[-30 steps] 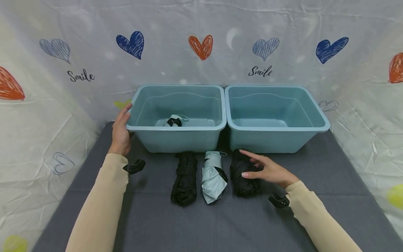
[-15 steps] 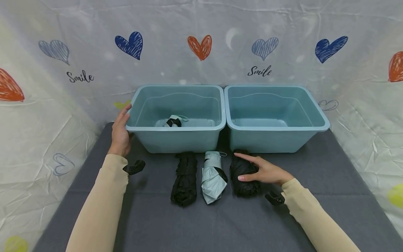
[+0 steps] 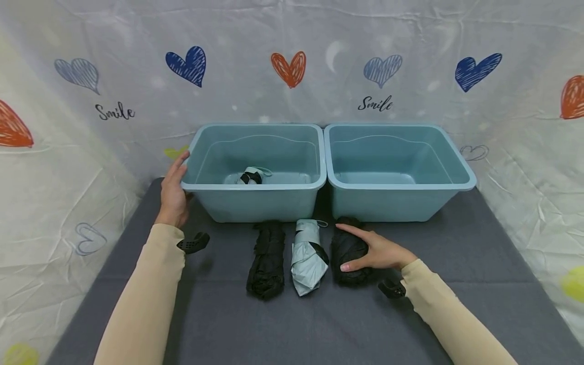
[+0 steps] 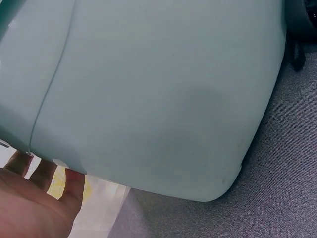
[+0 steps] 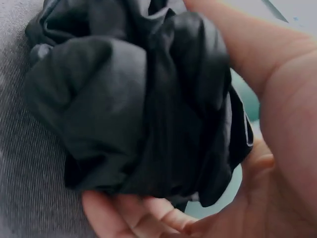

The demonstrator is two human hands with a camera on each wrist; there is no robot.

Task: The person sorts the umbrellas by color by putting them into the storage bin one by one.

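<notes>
My left hand (image 3: 172,195) lies along the left end of the left blue plastic bin (image 3: 255,203), fingers stretched out against its side by the rim. The left wrist view shows those fingers (image 4: 74,191) at the edge of the bin wall. My right hand (image 3: 380,251) spans a black folded umbrella (image 3: 349,251) on the table, its index finger across the far part and its thumb at the near part. In the right wrist view, fingers and thumb sit on opposite sides of the crumpled black fabric. A light-blue folded umbrella (image 3: 309,266) lies just left of it.
Another black folded umbrella (image 3: 266,263) lies further left on the grey cloth-covered table (image 3: 274,329). A light-blue and black folded umbrella (image 3: 252,175) is inside the left bin. A second blue bin (image 3: 392,205) stands beside it, before a patterned curtain (image 3: 237,76).
My right hand has slid left and slightly nearer over the black umbrella, bringing the thumb and fingers round it. The left hand stays at the bin.
</notes>
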